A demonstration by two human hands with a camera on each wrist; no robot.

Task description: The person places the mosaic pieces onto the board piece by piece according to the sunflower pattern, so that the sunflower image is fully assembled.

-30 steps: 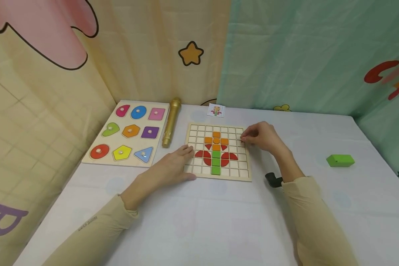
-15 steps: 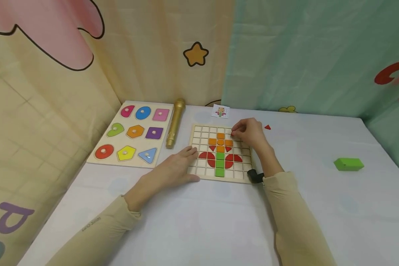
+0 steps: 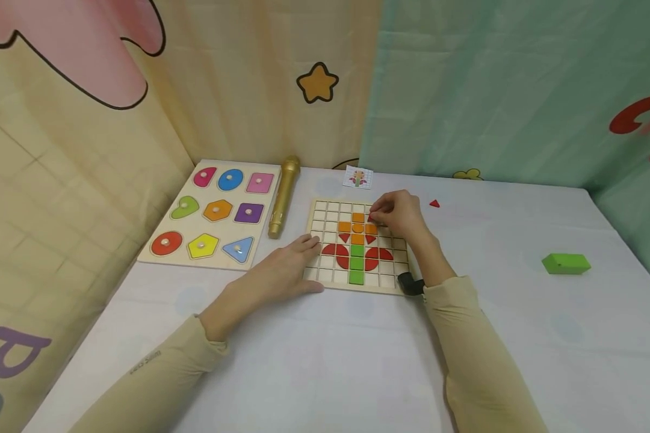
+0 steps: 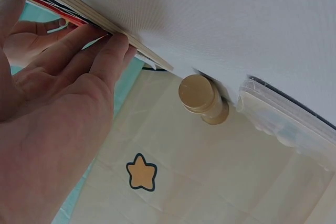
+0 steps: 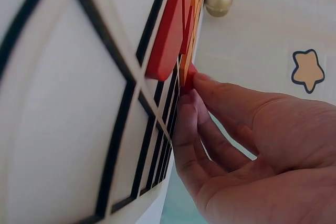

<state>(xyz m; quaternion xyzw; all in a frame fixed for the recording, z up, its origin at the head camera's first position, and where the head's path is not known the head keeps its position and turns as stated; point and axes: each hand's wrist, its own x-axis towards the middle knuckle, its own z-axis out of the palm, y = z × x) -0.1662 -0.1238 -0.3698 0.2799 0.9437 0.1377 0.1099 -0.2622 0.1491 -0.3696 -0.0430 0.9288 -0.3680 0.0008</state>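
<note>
A wooden grid board (image 3: 330, 277) lies mid-table in the head view. Orange squares (image 3: 358, 239), green squares (image 3: 356, 264) and red rounded pieces (image 3: 379, 258) form a flower on it. My right hand (image 3: 403, 215) is over the board's upper part. Its thumb and fingertips pinch a small red triangular piece (image 5: 190, 80), right beside the orange pieces. At the board's left edge rests my left hand (image 3: 278, 270), fingers extended; in the left wrist view its fingertips touch the rim. A loose red triangle (image 3: 435, 204) lies right of the right hand.
A knobbed shape puzzle (image 3: 227, 231) and a gold microphone-like stick (image 3: 284, 198) lie to the left. Behind the board is a small pattern card (image 3: 359, 177). A green block (image 3: 566, 263) sits at the right. Printed curtains hang behind the table.
My right hand has moved left from the board's right edge to beside the orange pieces, carrying the red triangle. The loose red triangle has come into view. My left hand stays at the board.
</note>
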